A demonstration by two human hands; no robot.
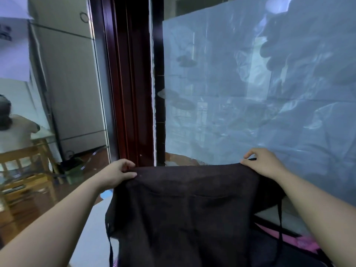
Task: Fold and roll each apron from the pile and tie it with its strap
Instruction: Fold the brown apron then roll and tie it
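A dark brown apron (185,212) hangs spread out in front of me, held up by its top edge. My left hand (117,171) pinches the upper left corner. My right hand (264,162) pinches the upper right corner. The cloth drops down past the bottom of the view. A thin dark strap (280,234) dangles from the right side, and another strap (110,245) hangs on the left. The pile under the apron is mostly hidden.
A window covered with pale blue film (260,83) is right ahead, beside a dark red frame (131,83). Pink cloth (304,243) shows at lower right. On the left, a wooden chair (25,170) and a seated person (11,128) appear.
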